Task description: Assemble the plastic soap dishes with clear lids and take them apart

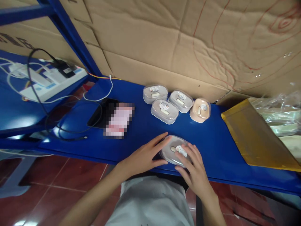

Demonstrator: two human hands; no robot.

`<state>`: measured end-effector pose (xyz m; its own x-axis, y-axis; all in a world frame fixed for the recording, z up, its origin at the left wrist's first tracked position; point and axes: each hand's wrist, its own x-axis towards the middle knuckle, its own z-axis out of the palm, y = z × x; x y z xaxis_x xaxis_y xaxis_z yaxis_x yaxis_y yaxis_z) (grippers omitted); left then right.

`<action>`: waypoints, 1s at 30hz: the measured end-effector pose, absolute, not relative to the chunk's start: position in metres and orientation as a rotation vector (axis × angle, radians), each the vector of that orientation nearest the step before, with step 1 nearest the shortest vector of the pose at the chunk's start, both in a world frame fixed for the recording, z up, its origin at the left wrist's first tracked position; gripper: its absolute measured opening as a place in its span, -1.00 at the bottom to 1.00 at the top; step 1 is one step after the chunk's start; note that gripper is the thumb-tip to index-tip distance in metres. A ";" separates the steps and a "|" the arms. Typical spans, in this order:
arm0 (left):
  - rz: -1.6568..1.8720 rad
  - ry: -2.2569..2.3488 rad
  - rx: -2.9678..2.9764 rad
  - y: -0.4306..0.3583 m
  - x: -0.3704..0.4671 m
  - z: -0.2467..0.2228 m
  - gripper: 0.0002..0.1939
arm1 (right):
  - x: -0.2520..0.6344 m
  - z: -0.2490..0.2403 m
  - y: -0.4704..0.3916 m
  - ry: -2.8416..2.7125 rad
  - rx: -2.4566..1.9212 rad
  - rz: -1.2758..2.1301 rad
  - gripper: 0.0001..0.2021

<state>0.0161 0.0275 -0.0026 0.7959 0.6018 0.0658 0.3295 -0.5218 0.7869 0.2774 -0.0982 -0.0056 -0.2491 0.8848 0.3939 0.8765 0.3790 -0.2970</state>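
Near the front edge of the blue table lies an oval grey plastic case with a clear cover, a small pale tab and a round white label. My left hand grips its left end, thumb at the near side and fingers at the far side. Over the right end, my right hand is curved around the case, with fingertips on the cover beside the label. Behind it stand similar cases: a grey one closest, two more grey ones farther back, and a peach one to their right.
To the left lie a dark phone-like object with a blurred-out area, a black cable and a white power strip. A yellow-edged bin holding clear plastic bags stands right. Cardboard backs the table.
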 end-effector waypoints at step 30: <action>0.678 0.517 2.838 0.141 0.037 0.033 -0.52 | 0.307 0.001 0.039 -2.178 -1.443 0.233 -0.41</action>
